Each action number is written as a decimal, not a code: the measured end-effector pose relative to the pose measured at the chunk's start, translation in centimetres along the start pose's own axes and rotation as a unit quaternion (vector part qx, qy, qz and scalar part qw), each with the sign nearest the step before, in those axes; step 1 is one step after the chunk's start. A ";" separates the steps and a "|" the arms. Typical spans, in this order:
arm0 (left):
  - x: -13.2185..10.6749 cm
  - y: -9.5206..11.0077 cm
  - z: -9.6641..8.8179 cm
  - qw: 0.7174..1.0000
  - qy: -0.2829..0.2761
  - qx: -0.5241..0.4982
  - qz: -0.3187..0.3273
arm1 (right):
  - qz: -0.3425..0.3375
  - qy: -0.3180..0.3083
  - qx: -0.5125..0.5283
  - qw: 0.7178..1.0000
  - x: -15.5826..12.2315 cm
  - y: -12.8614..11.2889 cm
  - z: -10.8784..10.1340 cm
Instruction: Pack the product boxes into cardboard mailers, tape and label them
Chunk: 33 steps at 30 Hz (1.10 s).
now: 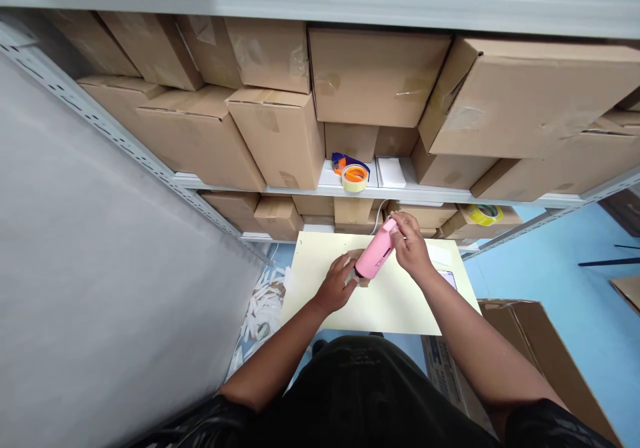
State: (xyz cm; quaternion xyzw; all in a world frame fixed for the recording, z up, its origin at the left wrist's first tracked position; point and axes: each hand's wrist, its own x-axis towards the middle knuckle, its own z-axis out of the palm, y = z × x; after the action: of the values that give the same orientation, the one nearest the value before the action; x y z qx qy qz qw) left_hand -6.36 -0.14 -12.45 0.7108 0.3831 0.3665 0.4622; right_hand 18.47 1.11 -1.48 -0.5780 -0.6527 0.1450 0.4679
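My right hand (411,245) is closed round the upper end of a pink tube-shaped device (377,256) with a white cable running off its top. The device tilts down to the left, its dark tip against a small brown cardboard piece (356,261). My left hand (337,287) grips that cardboard piece from below, fingers curled. Both hands work over a pale yellow tabletop (400,301).
Metal shelving (300,191) ahead is packed with cardboard boxes (375,78). A tape dispenser with an orange core (354,175) and a white box (391,171) sit on the shelf; yellow tape (484,213) lies lower right. White scraps (263,308) litter the floor left. An open carton (545,355) stands at right.
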 end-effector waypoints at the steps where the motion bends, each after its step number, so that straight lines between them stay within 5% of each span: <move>1: 0.0 -0.6 0.2 1.000 -0.009 0.003 -0.001 | -0.001 -0.003 -0.004 1.000 -0.1 0.3 0.2; 11: 0.6 -4.4 0.9 0.989 -0.045 0.132 -0.040 | -0.023 -0.034 -0.077 0.996 -1.7 1.9 3.3; 23: 0.4 -5.5 1.9 0.993 -0.021 0.092 -0.076 | -0.076 -0.048 -0.190 0.978 -4.4 3.7 5.2; 33: 0.6 -5.1 2.7 0.988 -0.008 0.118 -0.100 | -0.080 -0.047 -0.171 0.981 -5.1 3.6 5.9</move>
State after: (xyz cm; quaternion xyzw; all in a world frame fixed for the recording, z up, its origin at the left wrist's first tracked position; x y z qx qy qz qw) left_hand -4.80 0.77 -17.99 0.7214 0.4889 0.2652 0.4126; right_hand 15.56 -0.31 -9.49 -0.5878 -0.7331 0.0201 0.3414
